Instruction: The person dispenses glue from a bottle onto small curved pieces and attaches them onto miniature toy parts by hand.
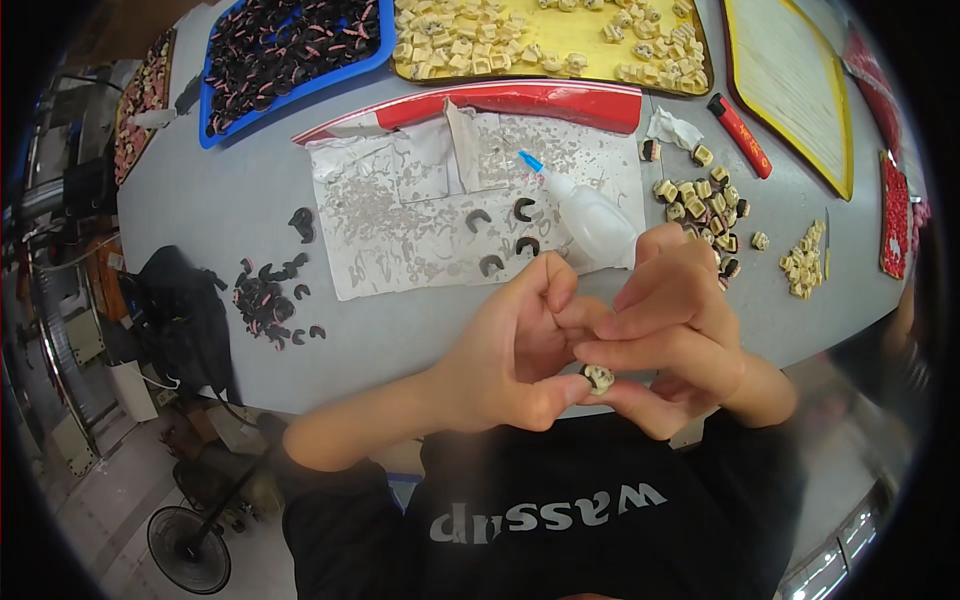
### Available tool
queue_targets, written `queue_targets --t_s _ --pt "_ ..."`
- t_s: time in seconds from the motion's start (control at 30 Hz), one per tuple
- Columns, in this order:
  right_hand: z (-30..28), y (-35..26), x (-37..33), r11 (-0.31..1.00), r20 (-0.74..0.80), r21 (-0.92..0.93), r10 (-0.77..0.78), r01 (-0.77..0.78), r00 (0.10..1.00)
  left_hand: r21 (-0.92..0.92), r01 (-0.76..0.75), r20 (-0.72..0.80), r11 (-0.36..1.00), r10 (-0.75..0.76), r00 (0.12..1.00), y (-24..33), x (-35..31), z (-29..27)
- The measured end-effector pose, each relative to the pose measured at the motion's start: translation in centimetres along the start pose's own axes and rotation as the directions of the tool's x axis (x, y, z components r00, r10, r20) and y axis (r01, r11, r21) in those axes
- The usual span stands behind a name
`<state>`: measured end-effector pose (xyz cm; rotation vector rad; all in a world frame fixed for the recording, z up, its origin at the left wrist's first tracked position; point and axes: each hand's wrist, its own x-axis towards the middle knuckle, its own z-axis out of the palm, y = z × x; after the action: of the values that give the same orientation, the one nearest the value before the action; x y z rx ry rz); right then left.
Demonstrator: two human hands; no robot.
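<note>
Close to my body, above the table's near edge, a small cream-and-black moulded piece (597,378) is pinched between my fingertips. My left hand (515,350) presses it from the left with thumb and fingers closed. From the other side my right hand (680,345) grips the same piece between thumb and forefinger. Beyond the hands, a white squeeze bottle (600,222) with a blue tip lies on a glue-spotted sheet of paper (375,250). Several black U-shaped pieces (490,265) rest on that paper, apart from one another.
A blue tray (392,40) of black-and-pink pieces and a yellow tray (712,75) of cream pieces stand at the back. Loose black pieces (265,310) lie left. Joined pieces (705,205), cream bits (803,262) and a red-handled tool (740,135) lie right.
</note>
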<state>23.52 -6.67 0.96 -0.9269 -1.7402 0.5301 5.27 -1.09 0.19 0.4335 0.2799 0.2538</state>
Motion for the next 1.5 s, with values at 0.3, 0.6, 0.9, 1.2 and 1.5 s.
queue_targets --t_s 0.3,0.6,0.9,1.2,1.5 --pt "0.6 0.6 -0.5 0.999 -0.086 0.027 -0.020 0.022 0.996 -0.027 0.014 -0.022 1.000 -0.015 1.000 -0.1 -0.1 0.2" --pt "1.0 0.9 -0.5 0.999 -0.109 0.005 -0.048 0.049 0.993 -0.029 0.038 0.002 0.999 -0.038 0.999 -0.1 -0.1 0.0" --pt "1.1 1.0 -0.9 0.997 -0.107 -0.016 -0.082 0.081 0.991 -0.018 0.027 0.037 0.999 -0.027 0.999 -0.3 0.0 -0.3" --pt "1.1 0.8 -1.1 0.992 -0.115 -0.065 -0.114 0.107 0.987 -0.057 0.055 0.005 0.997 -0.054 0.999 -0.4 0.1 -0.1" --pt "0.1 -0.3 0.2 0.999 0.064 0.017 0.050 -0.051 0.997 0.060 -0.033 -0.045 0.998 0.035 0.998 -0.4 -0.3 0.3"
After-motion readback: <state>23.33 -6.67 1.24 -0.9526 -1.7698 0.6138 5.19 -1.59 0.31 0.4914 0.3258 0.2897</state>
